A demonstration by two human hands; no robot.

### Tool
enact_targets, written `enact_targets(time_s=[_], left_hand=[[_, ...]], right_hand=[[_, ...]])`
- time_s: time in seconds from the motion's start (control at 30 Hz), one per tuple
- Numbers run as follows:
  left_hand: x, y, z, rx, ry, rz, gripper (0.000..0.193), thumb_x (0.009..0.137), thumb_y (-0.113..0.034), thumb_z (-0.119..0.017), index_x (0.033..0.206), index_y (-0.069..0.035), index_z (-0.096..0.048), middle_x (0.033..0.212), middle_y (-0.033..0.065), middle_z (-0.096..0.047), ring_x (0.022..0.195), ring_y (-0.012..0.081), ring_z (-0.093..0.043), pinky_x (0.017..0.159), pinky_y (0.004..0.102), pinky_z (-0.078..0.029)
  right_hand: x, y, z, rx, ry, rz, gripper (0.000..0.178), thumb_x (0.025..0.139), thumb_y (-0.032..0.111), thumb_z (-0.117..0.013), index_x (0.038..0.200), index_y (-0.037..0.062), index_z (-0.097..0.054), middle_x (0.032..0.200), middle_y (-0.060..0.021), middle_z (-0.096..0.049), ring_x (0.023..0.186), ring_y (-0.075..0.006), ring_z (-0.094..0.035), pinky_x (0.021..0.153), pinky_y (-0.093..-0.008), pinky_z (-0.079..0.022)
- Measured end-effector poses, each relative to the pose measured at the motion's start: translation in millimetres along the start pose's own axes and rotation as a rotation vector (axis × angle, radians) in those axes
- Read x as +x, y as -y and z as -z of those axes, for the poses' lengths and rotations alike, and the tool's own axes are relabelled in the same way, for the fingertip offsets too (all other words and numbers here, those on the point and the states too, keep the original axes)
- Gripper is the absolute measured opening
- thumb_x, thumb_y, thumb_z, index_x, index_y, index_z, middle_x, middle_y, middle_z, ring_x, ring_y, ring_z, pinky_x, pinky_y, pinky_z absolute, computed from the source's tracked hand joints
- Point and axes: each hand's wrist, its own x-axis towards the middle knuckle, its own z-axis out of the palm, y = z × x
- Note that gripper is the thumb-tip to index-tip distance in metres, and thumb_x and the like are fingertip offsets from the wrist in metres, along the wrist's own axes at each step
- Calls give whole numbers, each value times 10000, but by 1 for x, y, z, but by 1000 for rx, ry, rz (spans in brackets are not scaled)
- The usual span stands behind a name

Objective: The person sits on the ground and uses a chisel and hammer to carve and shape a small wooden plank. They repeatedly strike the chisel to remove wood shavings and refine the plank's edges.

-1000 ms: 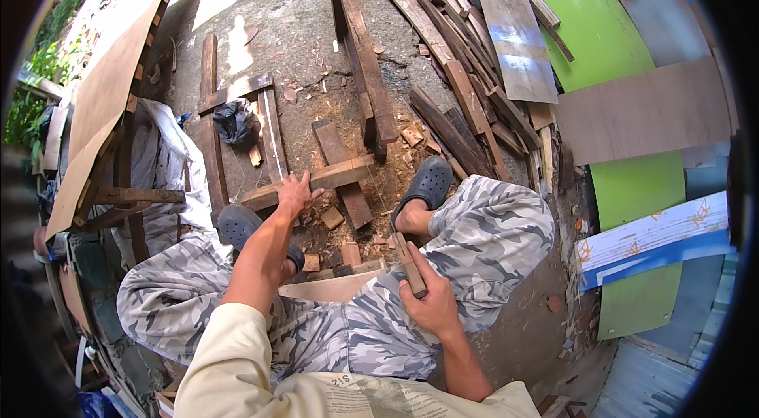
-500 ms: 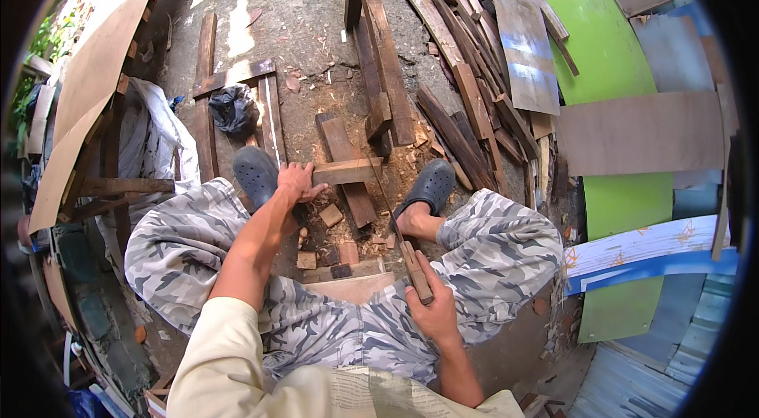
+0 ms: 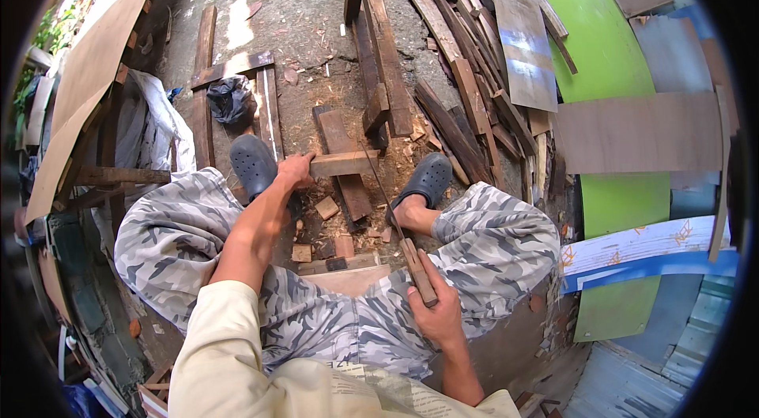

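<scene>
My left hand grips the left end of a short wooden block. That block lies crosswise over a darker wooden plank on the ground between my feet. In my right hand is the wooden handle of a handsaw, fingers wrapped round it. The saw's thin blade slants forward and its far part meets the block near the right end. How deep the blade sits in the wood is too small to tell. Small offcuts and sawdust lie below the block.
A long dark wooden frame stands just beyond the block. Scrap timber is piled to the right, beside green sheeting. At left are a board-topped bench and a black plastic bag. My clogs flank the work.
My left thumb, earlier spread along the near side of the block, is no longer visible there. The saw handle sits slightly nearer me. The whole view has shifted a little.
</scene>
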Motion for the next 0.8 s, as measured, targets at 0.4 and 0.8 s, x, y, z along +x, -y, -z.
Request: enact_targets(time_s=[0.4,0.8], left_hand=[[-32,-30,45,201,-5,7,627,757,-431,-774,1273,-141,-567,1106,190,-727,1041,373,-712,864,484,-587],[-52,-27,-1,202,-1,133,694,753,-388,-818,1332,-118,-545,1217,185,-682,1134,358,-681,904,470,-575]], right_hand=[[2,-33,10,122,-54,96,621,884,87,-650,1479,-7,-499,912,-247,-705,721,-266,-699,698,-359,-536],[9,-28,6,62,-1,94,629,881,86,-657,1481,-6,-494,863,-268,-703,712,-348,-734,660,-375,-543]])
